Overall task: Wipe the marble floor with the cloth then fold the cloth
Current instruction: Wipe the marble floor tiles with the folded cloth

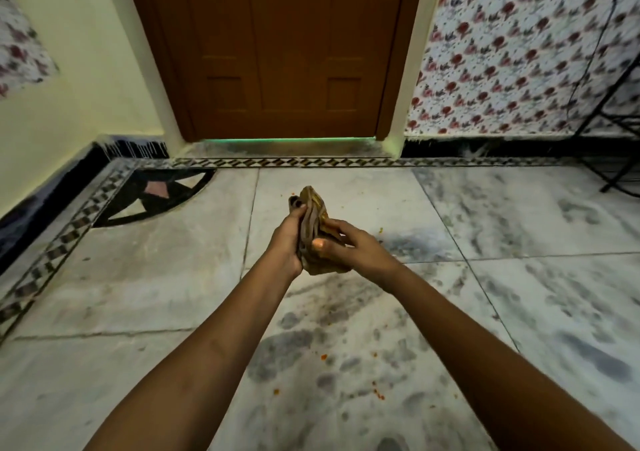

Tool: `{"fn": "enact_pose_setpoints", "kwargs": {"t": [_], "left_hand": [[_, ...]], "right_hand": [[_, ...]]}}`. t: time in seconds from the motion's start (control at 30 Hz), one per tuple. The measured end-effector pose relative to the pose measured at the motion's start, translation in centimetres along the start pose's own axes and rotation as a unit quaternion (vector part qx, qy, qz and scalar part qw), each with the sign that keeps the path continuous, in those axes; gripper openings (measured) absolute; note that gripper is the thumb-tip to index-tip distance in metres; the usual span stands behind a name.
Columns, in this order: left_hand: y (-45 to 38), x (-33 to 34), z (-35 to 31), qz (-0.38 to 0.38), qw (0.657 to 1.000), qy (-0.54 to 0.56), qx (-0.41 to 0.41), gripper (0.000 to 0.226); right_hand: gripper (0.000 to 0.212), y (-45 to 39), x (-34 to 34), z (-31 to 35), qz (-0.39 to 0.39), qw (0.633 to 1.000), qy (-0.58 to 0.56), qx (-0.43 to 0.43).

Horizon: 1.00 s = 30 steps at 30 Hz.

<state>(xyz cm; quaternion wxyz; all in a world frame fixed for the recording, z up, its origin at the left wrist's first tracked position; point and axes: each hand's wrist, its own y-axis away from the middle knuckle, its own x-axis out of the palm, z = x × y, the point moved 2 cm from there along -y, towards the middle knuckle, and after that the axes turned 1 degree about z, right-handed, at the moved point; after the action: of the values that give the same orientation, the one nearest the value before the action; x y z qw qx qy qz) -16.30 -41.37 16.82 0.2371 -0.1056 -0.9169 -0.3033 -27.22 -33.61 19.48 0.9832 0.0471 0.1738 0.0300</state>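
Observation:
A bunched brown and mustard cloth [313, 215] is held up in the air above the white-grey marble floor [485, 294], in the middle of the view. My left hand [285, 242] grips its left side with the fingers wrapped around it. My right hand [346, 248] holds the right and lower part, thumb pressed on the front. Small orange crumbs [379, 395] and dark smudges lie on the marble below my forearms.
A shut brown wooden door [284, 52] stands straight ahead behind a patterned floor border [277, 162]. A floral cloth [519, 52] hangs on the right wall, with a black metal stand [620, 159] at the far right. A cream wall [86, 69] closes the left side.

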Motion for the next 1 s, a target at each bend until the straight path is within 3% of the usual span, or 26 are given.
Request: {"fn": "enact_pose_setpoints", "kwargs": {"t": [0.17, 0.23, 0.33, 0.53, 0.73, 0.87, 1.0], "left_hand": [[1.4, 0.2, 0.5, -0.061, 0.997, -0.057, 0.005, 0.038], [2.3, 0.6, -0.2, -0.094, 0.991, -0.095, 0.019, 0.040], [2.6, 1.0, -1.6, -0.144, 0.980, -0.133, 0.022, 0.045], [3.8, 1.7, -2.3, -0.219, 0.963, -0.156, 0.024, 0.042], [5.5, 0.5, -0.2, -0.229, 0.960, -0.136, 0.081, 0.022], [6.7, 0.7, -0.5, -0.175, 0.959, -0.207, 0.082, 0.042], [7.0, 1.5, -1.4, -0.174, 0.891, -0.394, 0.145, 0.043]], "right_hand": [[0.068, -0.9, 0.4, -2.0, -0.022, 0.999, 0.037, 0.013], [0.058, -1.3, 0.3, -1.8, -0.039, 0.999, 0.021, -0.004], [0.026, -1.3, 0.4, -1.1, -0.047, 0.997, -0.059, -0.019], [0.018, -1.5, -0.4, -0.5, -0.068, 0.988, -0.139, 0.005], [0.012, -0.9, -2.1, -0.6, -0.119, 0.947, -0.282, 0.097], [0.014, -0.8, -3.0, -1.5, -0.117, 0.946, -0.269, 0.139], [0.018, -0.1, -3.9, -3.0, -0.103, 0.955, -0.182, 0.210]]}}
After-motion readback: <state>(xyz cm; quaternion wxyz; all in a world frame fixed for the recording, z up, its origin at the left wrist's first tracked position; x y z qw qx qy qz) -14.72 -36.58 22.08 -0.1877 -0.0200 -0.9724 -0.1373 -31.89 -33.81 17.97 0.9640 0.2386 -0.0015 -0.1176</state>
